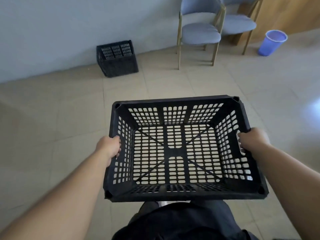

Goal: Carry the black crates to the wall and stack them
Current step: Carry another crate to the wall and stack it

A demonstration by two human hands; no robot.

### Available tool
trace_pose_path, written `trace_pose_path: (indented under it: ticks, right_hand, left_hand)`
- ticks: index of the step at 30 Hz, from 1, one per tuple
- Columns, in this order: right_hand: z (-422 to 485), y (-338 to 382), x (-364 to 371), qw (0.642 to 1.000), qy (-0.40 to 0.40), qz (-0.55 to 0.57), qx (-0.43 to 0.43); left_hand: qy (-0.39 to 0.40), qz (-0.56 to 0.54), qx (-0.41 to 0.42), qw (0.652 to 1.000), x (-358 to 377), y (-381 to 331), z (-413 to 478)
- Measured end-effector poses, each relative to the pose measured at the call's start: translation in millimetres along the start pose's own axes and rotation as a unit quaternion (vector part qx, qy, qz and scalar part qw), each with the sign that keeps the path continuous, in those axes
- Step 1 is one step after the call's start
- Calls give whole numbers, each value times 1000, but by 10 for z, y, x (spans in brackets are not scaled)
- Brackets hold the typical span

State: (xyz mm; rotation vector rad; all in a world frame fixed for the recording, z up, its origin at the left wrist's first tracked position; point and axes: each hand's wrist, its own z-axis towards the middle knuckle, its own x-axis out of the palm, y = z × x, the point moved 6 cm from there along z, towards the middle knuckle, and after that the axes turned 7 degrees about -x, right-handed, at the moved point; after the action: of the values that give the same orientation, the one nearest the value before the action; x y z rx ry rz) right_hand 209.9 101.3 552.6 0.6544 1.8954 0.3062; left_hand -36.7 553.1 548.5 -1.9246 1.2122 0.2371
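I hold an empty black perforated crate (174,101) level in front of my body, above the tiled floor. My left hand (110,147) grips its left side wall near the rim. My right hand (252,140) grips the handle slot in its right side wall. A second black crate (119,64) stands on the floor against the pale wall (60,32), ahead and to the left, well apart from the one I carry. It looks like a stack of crates, but I cannot tell how many.
Two grey upholstered chairs (200,32) with wooden legs stand by the wall at the upper right. A blue plastic bin (272,42) sits on the floor further right, beside a wooden panel. Beige tiled floor (69,118) lies between me and the wall.
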Motion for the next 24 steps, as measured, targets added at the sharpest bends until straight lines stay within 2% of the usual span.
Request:
trace_pose_path:
  ticks: [9, 20, 24]
  right_hand:
    - [346, 1517, 727, 995, 52, -30, -79]
    - [1779, 3143, 1434, 985, 127, -17, -115]
    - [1986, 3874, 1587, 982, 134, -22, -133]
  left_hand:
    - [-40, -45, -74, 995, -814, -31, 780]
    - [-106, -75, -104, 986, -1254, -1187, 1767]
    - [-123, -96, -108, 982, -1441, -1569, 2148]
